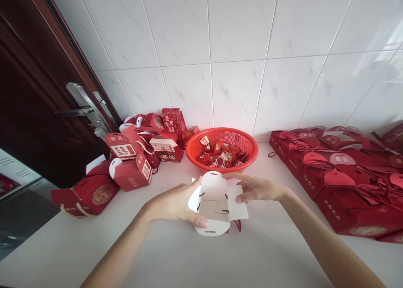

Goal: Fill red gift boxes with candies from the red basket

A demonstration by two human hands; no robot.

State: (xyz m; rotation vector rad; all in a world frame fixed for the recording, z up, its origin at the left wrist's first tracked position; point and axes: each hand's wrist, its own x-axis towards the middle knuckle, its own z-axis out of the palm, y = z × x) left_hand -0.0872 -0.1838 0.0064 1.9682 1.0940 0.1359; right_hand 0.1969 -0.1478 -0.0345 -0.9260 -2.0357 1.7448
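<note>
An open gift box (214, 193) faces up at me, its white inside and spread flaps showing. Dark cord ends poke through its inner walls, and a bit of red cord hangs below its right side. My left hand (178, 204) grips the box's left side, thumb on the near flap. At the right flap, my right hand (252, 187) pinches the white card between thumb and fingers. Just behind the box stands a red plastic basket (254, 153) holding several red-wrapped candies (222, 155).
Several red gift boxes (132, 172) stand at the left, some with open flaps. Rows of closed red boxes (333, 187) with cords fill the right side. A tiled wall (236, 86) runs behind the white table (151, 250); a dark door (40, 69) is at left.
</note>
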